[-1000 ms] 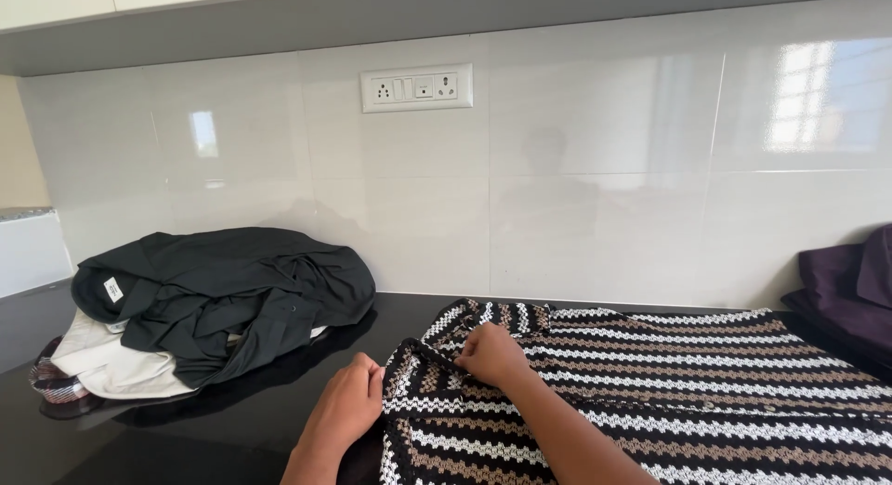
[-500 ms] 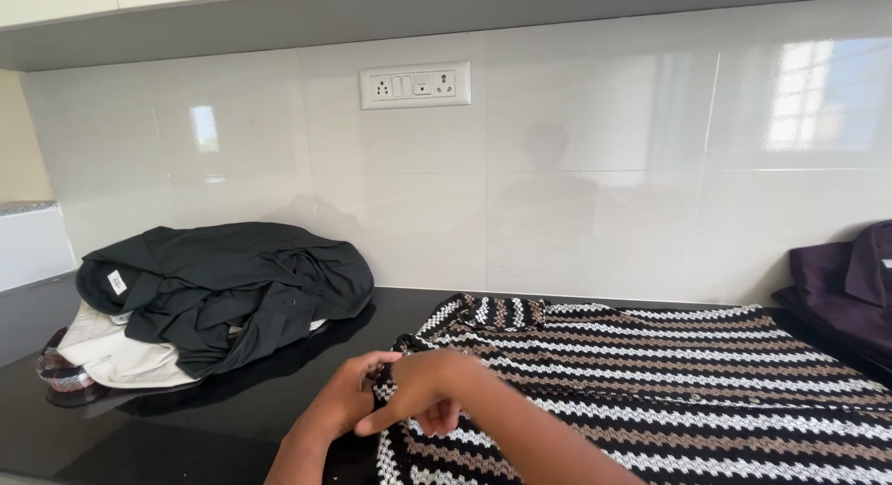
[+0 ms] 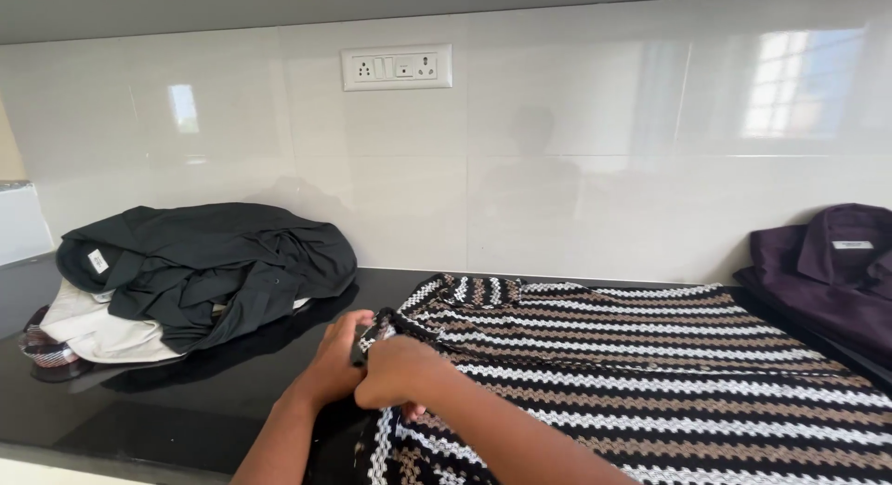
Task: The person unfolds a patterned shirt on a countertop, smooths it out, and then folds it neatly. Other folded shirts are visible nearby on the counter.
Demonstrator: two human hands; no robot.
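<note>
A black, white and brown zigzag-striped garment [image 3: 650,373] lies spread over the dark countertop [image 3: 149,411]. My left hand [image 3: 336,360] and my right hand [image 3: 395,373] meet at the garment's left edge, and both pinch the fabric there. My right hand crosses in front of my left one. My right forearm lies over the garment's lower part.
A pile of clothes sits at the left: a black shirt [image 3: 214,267] on top of a cream garment [image 3: 88,327] and a red checked one [image 3: 42,347]. A dark purple shirt [image 3: 836,271] lies at the right. A tiled wall with a socket panel [image 3: 397,67] stands behind.
My right hand has moved left and toward me, from the garment's collar area to its left edge, where it now meets my left hand. The view has shifted slightly.
</note>
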